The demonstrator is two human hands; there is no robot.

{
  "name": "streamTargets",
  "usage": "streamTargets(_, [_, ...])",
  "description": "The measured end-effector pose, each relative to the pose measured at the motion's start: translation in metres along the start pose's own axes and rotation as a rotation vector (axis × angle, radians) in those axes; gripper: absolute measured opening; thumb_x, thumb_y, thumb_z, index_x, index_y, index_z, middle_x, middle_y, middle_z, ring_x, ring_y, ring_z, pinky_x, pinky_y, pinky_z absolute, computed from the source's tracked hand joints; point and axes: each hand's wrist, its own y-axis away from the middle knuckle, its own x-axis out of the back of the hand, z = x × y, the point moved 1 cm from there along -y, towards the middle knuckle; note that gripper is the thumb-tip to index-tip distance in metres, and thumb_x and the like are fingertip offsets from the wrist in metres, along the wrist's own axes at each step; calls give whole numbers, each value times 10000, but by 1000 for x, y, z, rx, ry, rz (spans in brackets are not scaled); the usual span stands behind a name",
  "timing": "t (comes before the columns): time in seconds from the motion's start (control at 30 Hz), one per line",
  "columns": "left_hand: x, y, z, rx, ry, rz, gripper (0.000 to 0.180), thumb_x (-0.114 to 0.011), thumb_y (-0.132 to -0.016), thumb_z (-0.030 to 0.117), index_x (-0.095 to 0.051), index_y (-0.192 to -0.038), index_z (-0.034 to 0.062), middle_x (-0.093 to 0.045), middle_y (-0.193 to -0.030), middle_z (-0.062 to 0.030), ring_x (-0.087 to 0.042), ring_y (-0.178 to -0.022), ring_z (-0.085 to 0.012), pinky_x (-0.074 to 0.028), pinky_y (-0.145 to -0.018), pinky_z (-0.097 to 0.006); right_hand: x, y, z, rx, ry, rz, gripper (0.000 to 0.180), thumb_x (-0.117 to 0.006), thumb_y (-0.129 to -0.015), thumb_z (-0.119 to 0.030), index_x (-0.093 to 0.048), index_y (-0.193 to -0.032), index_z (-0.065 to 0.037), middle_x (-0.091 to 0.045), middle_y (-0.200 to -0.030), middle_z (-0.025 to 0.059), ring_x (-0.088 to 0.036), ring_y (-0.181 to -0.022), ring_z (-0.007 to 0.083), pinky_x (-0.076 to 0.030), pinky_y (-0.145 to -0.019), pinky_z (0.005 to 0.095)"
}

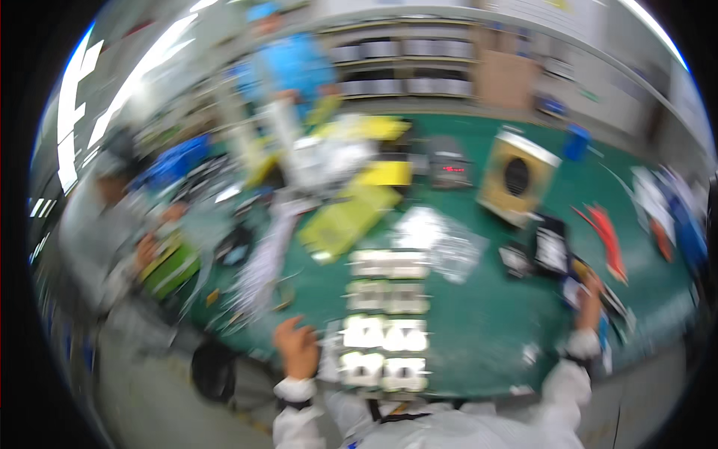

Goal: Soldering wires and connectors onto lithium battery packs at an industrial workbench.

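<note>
The picture is smeared by motion. My left hand [295,347] is raised at the table's near edge, fingers apart and a little curled, with nothing visible in it. Just right of it lies a block of small white pieces with dark marks [385,334], set out in two columns. Off to the right, my right hand [588,301] reaches in among long thin tools [615,303] and a small white-and-blue item [572,292]. Blur hides whether its fingers grip anything. A black packet with a white label [551,244] lies just beyond that hand.
Clear plastic bags [453,251], yellow-green flat boxes [351,218], a tan box [518,178], a device with red digits [450,163] and red strips [604,241] lie on the green table [479,329]. One co-worker [101,224] holds a green box at left; another [288,67] stands behind.
</note>
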Motion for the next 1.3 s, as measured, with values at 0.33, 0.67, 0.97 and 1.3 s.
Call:
streamTargets(0.33, [-3,11,13,61,67,-10,115,-729,-880,183,-706,-975,122,-618,-1293,-77,-501,-1258,-330,-366,-1044,-468,-75,93,-116,-455,-774,-463,535,-640,-1005,-343,-564,-1343,65,-678,-1041,92,-573,-785,166,-470,-707,323])
streamTargets(0.67, [-10,-2,9,59,119,-9,115,-716,-899,169,-712,-997,111,-631,-1273,-71,-498,-1251,-325,-361,-1058,-459,-179,153,-101,140,361,-319,277,-628,-998,-182,-673,-1137,53,-690,-919,143,-624,-808,226,-509,-767,353])
streamTargets(0.97, [-10,1,10,72,121,-19,113,-718,-899,166,-711,-998,111,-636,-1270,-60,-506,-1238,-320,-365,-1054,-453,-184,157,-82,-72,207,-576,235,-616,-991,-155,-677,-1079,55,-670,-821,104,-588,-703,197,-492,-675,347])
streamTargets(1.3, [-11,1,7,68,128,-8,106,-705,-915,179,-716,-989,105,-637,-1260,-66,-502,-1238,-316,-363,-1044,-458,-188,160,-98,-73,165,-532,235,-606,-992,-151,-682,-1063,60,-658,-808,98,-574,-706,194,-482,-681,349])
